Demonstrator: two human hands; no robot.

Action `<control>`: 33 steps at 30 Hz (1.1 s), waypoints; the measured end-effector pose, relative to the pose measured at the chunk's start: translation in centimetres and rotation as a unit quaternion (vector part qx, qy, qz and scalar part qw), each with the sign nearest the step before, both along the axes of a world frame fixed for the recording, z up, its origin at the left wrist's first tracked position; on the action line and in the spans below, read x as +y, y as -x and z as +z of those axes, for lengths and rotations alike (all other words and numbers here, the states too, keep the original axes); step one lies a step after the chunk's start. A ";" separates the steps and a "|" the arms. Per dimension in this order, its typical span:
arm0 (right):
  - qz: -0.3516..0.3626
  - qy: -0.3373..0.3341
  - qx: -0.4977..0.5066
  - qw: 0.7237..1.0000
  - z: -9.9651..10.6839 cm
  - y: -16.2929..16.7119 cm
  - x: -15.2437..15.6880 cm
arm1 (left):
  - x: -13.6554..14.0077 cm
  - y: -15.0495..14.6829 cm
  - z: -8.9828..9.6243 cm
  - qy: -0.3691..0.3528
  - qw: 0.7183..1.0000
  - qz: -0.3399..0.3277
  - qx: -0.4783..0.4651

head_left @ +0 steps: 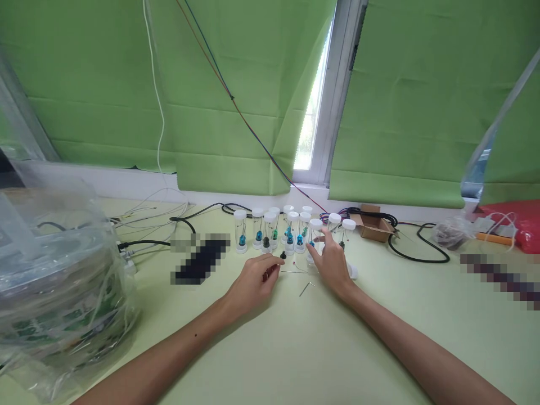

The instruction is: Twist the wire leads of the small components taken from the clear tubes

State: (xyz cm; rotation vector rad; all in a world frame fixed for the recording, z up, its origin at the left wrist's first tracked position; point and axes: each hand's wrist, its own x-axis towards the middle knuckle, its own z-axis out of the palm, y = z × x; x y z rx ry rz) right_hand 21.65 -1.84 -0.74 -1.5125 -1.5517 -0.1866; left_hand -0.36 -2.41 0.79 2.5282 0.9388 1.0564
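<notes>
My left hand (255, 278) rests low over the table, its fingers pinched at a small black knob-like part (283, 255). Thumb and fingers of my right hand (332, 260) are curled around a clear tube with a white cap (315, 224), which stands upright with a blue piece inside. Several similar capped tubes (240, 228) stand grouped behind my hands, holding blue, green or dark pieces. Between the hands lie a thin metal rod (294, 272) and a bent hex key (306, 288). Another white cap or tube end (352, 271) shows beside my right wrist, partly hidden.
A plastic-wrapped stack of reels (63, 281) fills the left side. Black cables (202, 209) run along the back. An open cardboard box (374, 228) stands behind on the right, and a red bag (525, 225) lies at the far right. Green blinds (236, 140) hang behind the table.
</notes>
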 end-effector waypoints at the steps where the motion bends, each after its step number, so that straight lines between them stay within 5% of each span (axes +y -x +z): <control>1: 0.014 -0.018 -0.007 1.000 0.0 0.1 -0.1 | -0.1 0.0 0.1 0.005 1.000 0.001 -0.006; 6: 0.094 -0.122 -0.105 0.982 0.6 1.3 -1.3 | -0.4 -0.1 1.2 0.037 0.996 0.023 -0.074; 12: 0.159 -0.149 -0.208 0.953 0.9 3.3 -3.1 | -0.3 0.3 1.8 0.057 0.985 0.044 -0.156; 22: 0.219 -0.112 -0.253 0.935 0.7 3.9 -3.8 | -0.5 0.2 1.8 0.095 0.976 0.037 -0.191; 33: 0.296 0.008 -0.127 0.947 0.8 4.1 -4.5 | -0.1 0.1 1.9 0.154 0.965 0.002 -0.213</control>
